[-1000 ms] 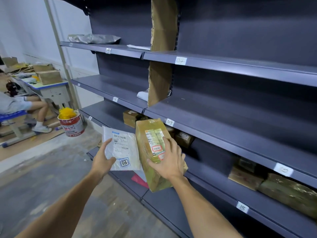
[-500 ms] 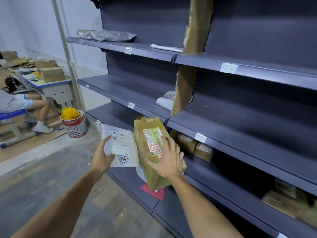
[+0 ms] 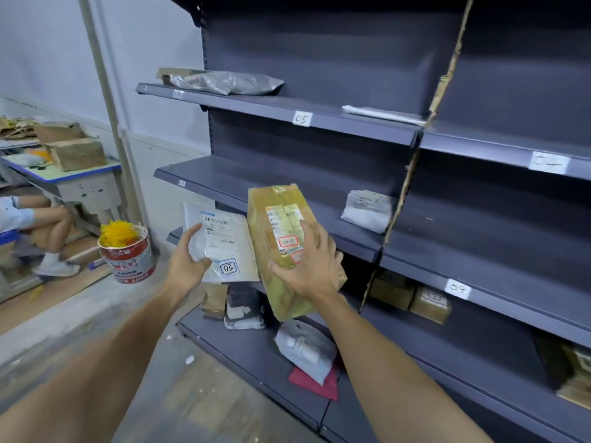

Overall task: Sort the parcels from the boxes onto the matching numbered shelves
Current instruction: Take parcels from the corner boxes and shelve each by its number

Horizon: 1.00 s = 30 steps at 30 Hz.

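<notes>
Two held: mailer (image 3: 224,241), box (image 3: 275,207); cardboard strip (image 3: 443,91) divides shelves (image 3: 256,103).

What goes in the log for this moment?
left hand: holds white 03 mailer | right hand: holds brown box | facing: 05 tag, 09 tag | placed: neither

Left hand (image 3: 187,266) holding white mailer (image 3: 220,244), right hand (image 3: 311,270) gripping taped box (image 3: 278,225)

You have one flat white plastic mailer (image 3: 224,238), one tall taped brown cardboard box (image 3: 275,203) and three legible white shelf labels (image 3: 302,118).
</notes>
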### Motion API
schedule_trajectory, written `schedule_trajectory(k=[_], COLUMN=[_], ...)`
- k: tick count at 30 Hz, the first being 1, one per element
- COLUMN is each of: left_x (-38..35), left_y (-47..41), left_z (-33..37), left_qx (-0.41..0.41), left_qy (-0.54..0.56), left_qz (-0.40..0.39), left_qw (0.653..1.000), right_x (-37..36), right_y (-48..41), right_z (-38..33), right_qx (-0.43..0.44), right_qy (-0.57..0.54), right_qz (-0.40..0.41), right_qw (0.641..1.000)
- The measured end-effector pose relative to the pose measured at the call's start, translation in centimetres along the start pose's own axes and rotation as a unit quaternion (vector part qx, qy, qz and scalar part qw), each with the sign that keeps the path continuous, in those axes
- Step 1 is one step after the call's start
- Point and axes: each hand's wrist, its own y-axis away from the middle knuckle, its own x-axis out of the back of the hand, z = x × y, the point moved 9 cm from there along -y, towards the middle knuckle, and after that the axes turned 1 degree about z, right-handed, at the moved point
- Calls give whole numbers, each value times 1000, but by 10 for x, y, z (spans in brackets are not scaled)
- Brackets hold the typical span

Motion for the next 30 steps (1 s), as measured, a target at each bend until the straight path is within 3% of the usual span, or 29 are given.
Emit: schedule_trajectory(k=[9,16,30], left_x=[33,42,38], left_y=[-128,-247,-435], left_z=[-7,-9,-64], left_qx=[-16,-49,-19], left_qy=[33,-23,-25], left_qz=[-6,0,-12], left_qw=[999,999,999], right_x=[-37,-80,-152], right_y=[-116,-239,-408], right_z=[-70,-111,-164], right_qx=[-5,-22,-123], right_qy=[4,-23,35], right_qz=[24,36,-41], right_qw=[1000,999,991])
